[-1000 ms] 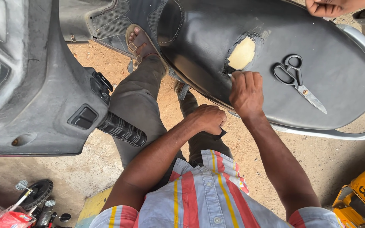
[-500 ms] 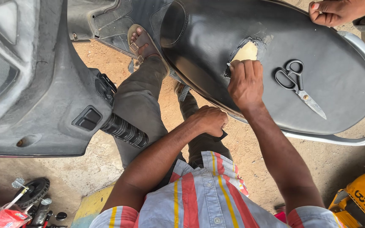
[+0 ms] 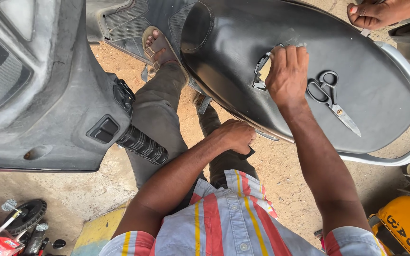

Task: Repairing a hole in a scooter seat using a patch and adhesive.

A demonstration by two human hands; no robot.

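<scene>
A black scooter seat (image 3: pixel 357 61) lies across the upper right, with a torn hole (image 3: pixel 261 72) showing yellow foam. My right hand (image 3: pixel 288 73) rests flat over that tear, fingers together, pressing on the cover and hiding most of the foam. My left hand (image 3: pixel 236 135) is curled against the seat's lower edge near my knee; what it grips, if anything, is hidden. Black-handled scissors (image 3: pixel 330 97) lie on the seat just right of my right hand.
The scooter's grey front panel and ribbed handlebar grip (image 3: pixel 141 144) fill the left. My sandalled foot (image 3: pixel 157 47) stands on the footboard. Another person's foot (image 3: pixel 376 12) shows top right. A yellow object (image 3: pixel 404 227) sits bottom right, small tools (image 3: pixel 22 223) bottom left.
My right hand slid up the seat from the lower edge onto the tear and now covers the yellow foam. My left hand stayed near the seat edge.
</scene>
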